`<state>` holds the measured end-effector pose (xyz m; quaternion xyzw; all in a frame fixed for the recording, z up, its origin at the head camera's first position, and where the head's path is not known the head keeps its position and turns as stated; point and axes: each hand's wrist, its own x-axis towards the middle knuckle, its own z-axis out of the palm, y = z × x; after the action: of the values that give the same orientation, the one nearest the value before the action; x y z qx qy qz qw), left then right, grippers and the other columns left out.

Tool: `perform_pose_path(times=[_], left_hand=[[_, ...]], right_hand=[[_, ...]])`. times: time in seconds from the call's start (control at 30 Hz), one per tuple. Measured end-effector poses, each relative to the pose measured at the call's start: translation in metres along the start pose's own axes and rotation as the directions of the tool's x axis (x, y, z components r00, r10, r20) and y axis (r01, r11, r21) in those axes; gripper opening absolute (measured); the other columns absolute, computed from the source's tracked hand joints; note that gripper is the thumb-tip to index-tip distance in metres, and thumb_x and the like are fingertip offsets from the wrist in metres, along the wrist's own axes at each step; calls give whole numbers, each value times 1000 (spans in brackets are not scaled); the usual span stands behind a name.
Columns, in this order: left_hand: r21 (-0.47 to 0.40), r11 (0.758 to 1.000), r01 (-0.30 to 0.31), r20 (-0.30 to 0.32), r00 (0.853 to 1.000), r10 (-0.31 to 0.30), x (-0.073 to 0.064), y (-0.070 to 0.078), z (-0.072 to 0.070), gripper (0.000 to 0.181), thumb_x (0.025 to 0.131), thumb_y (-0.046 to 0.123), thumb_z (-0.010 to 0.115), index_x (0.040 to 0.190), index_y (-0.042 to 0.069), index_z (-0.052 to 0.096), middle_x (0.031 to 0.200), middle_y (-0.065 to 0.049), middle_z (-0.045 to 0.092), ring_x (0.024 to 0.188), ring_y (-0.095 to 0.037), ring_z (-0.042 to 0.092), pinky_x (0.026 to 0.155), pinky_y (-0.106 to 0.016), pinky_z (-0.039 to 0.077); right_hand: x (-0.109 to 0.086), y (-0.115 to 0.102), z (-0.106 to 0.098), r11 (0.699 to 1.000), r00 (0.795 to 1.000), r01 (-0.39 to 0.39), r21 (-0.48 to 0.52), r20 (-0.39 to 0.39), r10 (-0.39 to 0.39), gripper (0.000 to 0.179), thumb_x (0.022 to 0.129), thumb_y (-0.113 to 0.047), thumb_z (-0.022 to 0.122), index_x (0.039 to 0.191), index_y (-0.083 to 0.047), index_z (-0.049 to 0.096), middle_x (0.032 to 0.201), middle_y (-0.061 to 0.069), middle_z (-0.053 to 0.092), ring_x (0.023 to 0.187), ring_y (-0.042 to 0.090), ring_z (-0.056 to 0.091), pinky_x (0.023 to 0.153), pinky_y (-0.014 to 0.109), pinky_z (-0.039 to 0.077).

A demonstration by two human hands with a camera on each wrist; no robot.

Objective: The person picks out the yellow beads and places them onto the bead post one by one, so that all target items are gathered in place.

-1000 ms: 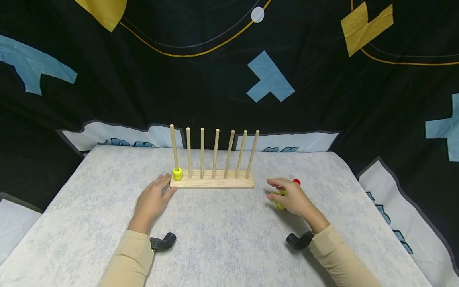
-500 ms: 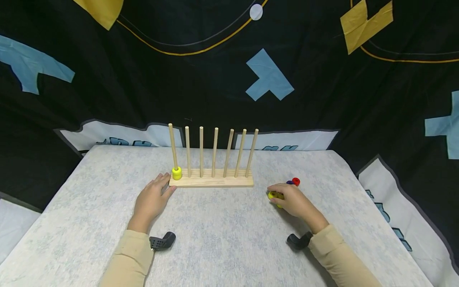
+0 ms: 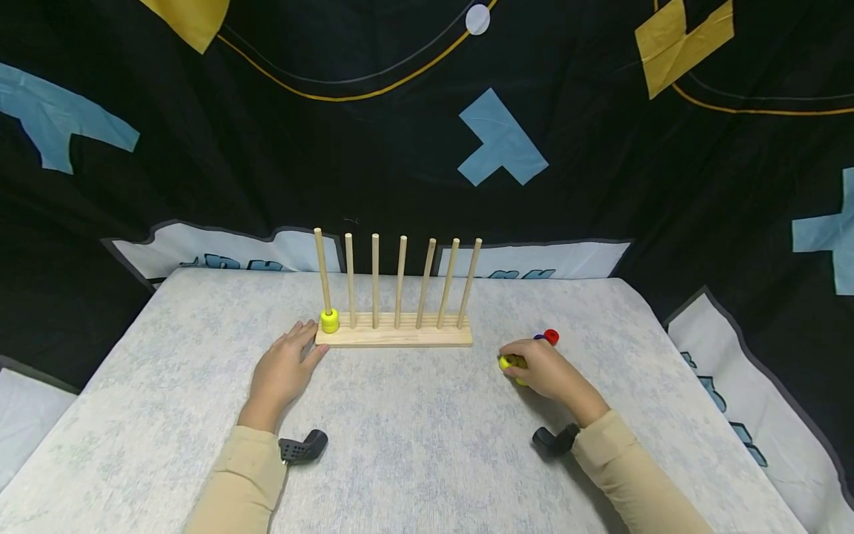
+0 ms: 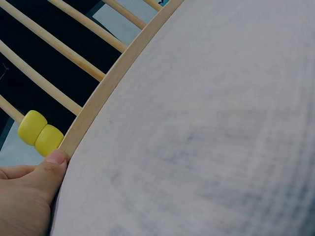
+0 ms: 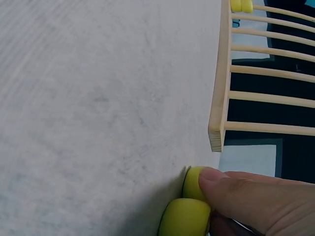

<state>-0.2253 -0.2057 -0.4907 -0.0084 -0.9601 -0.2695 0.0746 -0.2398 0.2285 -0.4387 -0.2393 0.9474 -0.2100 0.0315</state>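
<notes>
A wooden peg rack [image 3: 394, 337] with a row of upright pegs stands on the table. Two yellow beads [image 3: 330, 321] are stacked on its leftmost peg. My left hand [image 3: 283, 377] holds the left end of the base, thumb at the front corner and fingertips against the side. To the right of the rack, my right hand [image 3: 543, 368] pinches a yellow bead [image 5: 193, 183] between thumb and fingers, low at the tabletop. Another yellow bead [image 5: 184, 219] lies right beside it, partly covered by the hand in the head view.
A red bead [image 3: 551, 337] and a mostly hidden dark blue bead [image 3: 539, 337] lie just behind my right hand. The pale table [image 3: 414, 430] meets a black patterned cloth [image 3: 387, 163] at its back edge. Each wrist carries a black camera mount.
My right hand's fingers have come down and closed on a yellow bead. The blue bead has come partly into sight behind it. My left hand stays at the rack.
</notes>
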Motion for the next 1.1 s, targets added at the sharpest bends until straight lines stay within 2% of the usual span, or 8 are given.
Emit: perform_pose_path(times=[0.3, 0.43, 0.6, 0.9, 1.1], left_hand=[[9, 1000, 2, 4, 1000, -2, 1, 0, 0, 59, 102, 40, 55, 150, 8, 42, 156, -16, 41, 146, -40, 34, 115, -67, 28], [13, 1000, 6, 5, 1000, -6, 1, 0, 0, 59, 102, 39, 55, 150, 7, 42, 156, -16, 41, 146, -41, 33, 115, -68, 28], [12, 1000, 13, 9, 1000, -13, 0, 1, -1, 59, 102, 39, 55, 150, 8, 42, 156, -16, 40, 147, -41, 33, 114, -68, 28], [9, 1000, 16, 9, 1000, -16, 0, 1, -1, 59, 102, 39, 55, 150, 8, 43, 156, -16, 41, 146, -41, 34, 114, -68, 28], [7, 1000, 16, 9, 1000, -16, 0, 2, -1, 59, 102, 39, 55, 150, 7, 43, 156, -16, 40, 147, -41, 33, 115, -68, 28]], right_hand=[[5, -2, 3, 1000, 1000, -21, 15, 0, 21, 24, 87, -14, 78, 109, -5, 74, 98, 2, 73, 81, 10, 59, 73, 26, 54], [5, -3, 2, 999, 999, -47, 17, 14, 47, 31, 86, -19, 79, 113, -4, 73, 104, 4, 74, 86, 10, 63, 80, 32, 58], [4, -4, -2, 999, 998, -44, 17, 40, 43, 33, 86, -17, 78, 116, -3, 72, 107, 5, 74, 92, 13, 66, 85, 36, 59], [1, -8, 5, 995, 1000, -6, 95, -29, 9, 25, 87, -12, 76, 111, -3, 74, 107, 7, 75, 97, 18, 71, 87, 37, 60], [1, -8, 10, 996, 998, 19, 88, -56, -14, 29, 87, -13, 77, 114, -3, 73, 110, 8, 75, 96, 17, 71, 87, 38, 60]])
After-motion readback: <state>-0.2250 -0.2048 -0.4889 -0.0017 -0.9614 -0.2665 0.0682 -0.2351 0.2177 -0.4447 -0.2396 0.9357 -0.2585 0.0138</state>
